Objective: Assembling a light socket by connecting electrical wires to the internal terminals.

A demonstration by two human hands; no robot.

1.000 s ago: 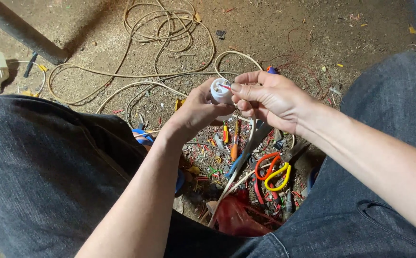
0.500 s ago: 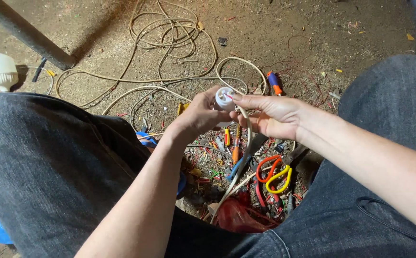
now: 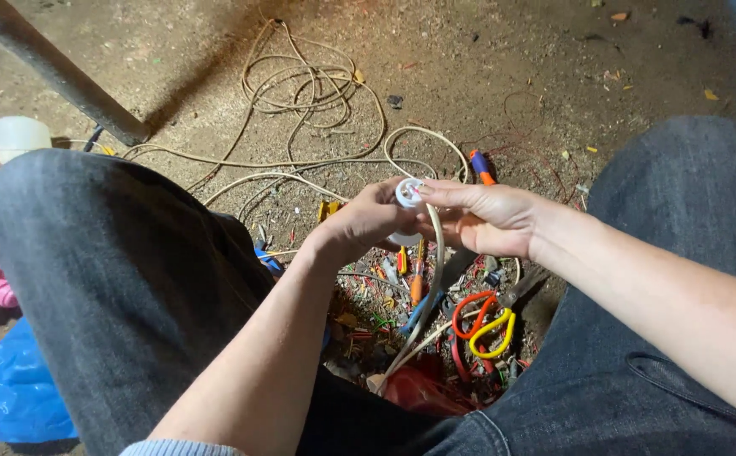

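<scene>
My left hand grips a small round white plastic fitting held above the dirt floor between my knees. My right hand meets it from the right, its thumb and forefinger pinched on the fitting's top. A cream cable drops from the fitting down past my hands toward the tools below. The fitting's underside is hidden by my fingers.
A loose coil of cream cable lies on the dirt ahead. Pliers with red and yellow handles, an orange screwdriver and wire scraps sit between my legs. A metal pole, a white bulb and a blue bag are at left.
Both hands have shifted slightly right and down with the fitting. My right fingers have straightened and now pinch its top; the view has tilted a little.
</scene>
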